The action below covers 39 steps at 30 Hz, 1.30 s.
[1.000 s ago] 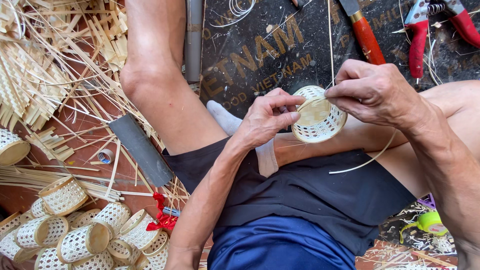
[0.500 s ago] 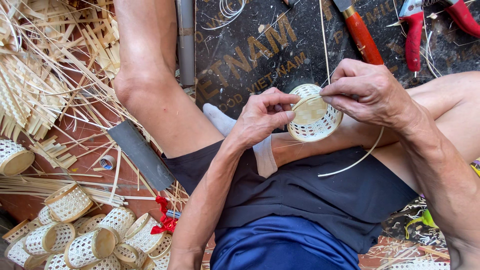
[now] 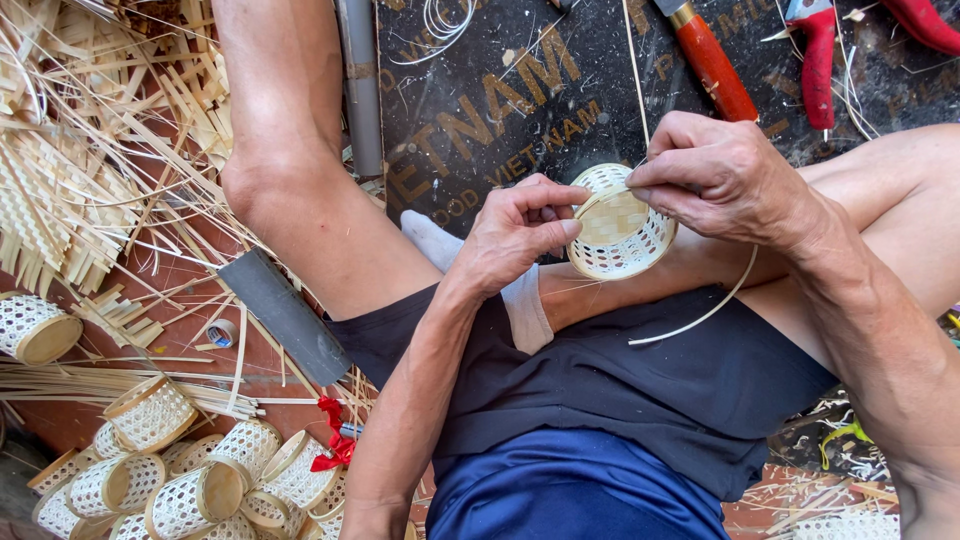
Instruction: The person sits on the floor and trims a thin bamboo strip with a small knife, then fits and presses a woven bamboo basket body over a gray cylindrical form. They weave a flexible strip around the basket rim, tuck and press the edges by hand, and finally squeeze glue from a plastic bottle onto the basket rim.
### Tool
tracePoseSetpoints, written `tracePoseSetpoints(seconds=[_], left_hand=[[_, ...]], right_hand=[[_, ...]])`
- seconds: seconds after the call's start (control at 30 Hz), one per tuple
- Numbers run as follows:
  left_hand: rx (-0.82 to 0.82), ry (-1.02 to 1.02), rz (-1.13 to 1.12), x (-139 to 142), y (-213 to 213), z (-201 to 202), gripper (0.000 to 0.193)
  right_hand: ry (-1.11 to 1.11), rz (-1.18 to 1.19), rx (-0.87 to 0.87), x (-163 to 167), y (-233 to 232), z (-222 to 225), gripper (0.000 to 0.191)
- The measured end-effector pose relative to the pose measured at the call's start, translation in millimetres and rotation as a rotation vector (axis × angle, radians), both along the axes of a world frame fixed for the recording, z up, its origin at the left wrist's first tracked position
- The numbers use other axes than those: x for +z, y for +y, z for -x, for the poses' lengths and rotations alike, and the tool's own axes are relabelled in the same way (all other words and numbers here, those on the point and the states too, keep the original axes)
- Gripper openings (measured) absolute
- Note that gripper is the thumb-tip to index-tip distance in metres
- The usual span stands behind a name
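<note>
Head view. The small round basket of pale woven bamboo (image 3: 620,232) sits between both hands, above the person's lap and folded leg. Left hand (image 3: 520,232) pinches the basket's near rim, thumb and fingers closed on it. Right hand (image 3: 722,178) is closed on the far rim, fingertips pressing a thin pale bamboo strip (image 3: 700,318) onto the edge; the strip's loose tail curves down over the dark shorts.

Progress, as judged: walls and base look fully woven, open lattice intact. The rim binding appears to be the stage in hand, with a length of strip not yet worked in. How much of the rim is already bound cannot be told.

Surroundings: a heap of similar finished lattice baskets (image 3: 180,475) lies lower left, one more (image 3: 35,328) apart at the left edge. Loose bamboo splints and woven mats (image 3: 80,180) cover the reddish floor. A dark printed board (image 3: 500,110) lies ahead, carrying an orange-handled tool (image 3: 712,65) and red-handled pliers (image 3: 820,55).
</note>
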<state>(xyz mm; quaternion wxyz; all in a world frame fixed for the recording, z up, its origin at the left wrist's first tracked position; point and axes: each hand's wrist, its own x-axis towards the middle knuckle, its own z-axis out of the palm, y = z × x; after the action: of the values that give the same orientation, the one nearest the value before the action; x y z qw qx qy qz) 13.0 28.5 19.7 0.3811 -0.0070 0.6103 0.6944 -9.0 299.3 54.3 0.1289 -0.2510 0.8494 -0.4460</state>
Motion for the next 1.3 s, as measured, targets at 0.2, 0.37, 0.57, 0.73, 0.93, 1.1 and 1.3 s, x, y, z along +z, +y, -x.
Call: tracePoseSetpoints(seconds=[0.2, 0.37, 0.57, 0.73, 0.93, 1.1, 1.3], left_hand=[[-0.002, 0.006, -0.02, -2, 0, 0, 0.032], [-0.025, 0.066, 0.018, -4, 1, -1, 0.031], [-0.019, 0.075, 0.014, -9, 0, -3, 0.03], [-0.003, 0.072, -0.042, -12, -2, -5, 0.03], [0.003, 0.025, -0.007, -4, -2, -3, 0.03], [0.012, -0.083, 0.138, 2, 8, 10, 0.021], [0.039, 0.001, 0.147, 1, 17, 9, 0.016]], right_hand=[[0.133, -0.106, 0.072, 11, -5, 2, 0.017], [0.267, -0.196, 0.177, 18, -15, 5, 0.022], [0.31, -0.25, 0.255, 19, -18, 10, 0.019], [0.297, -0.262, 0.3, 17, -17, 13, 0.02], [0.237, -0.247, 0.29, 17, -21, 18, 0.02], [0.149, -0.228, 0.227, 14, -22, 16, 0.014], [-0.162, 0.025, 0.084, 4, -14, 20, 0.009]])
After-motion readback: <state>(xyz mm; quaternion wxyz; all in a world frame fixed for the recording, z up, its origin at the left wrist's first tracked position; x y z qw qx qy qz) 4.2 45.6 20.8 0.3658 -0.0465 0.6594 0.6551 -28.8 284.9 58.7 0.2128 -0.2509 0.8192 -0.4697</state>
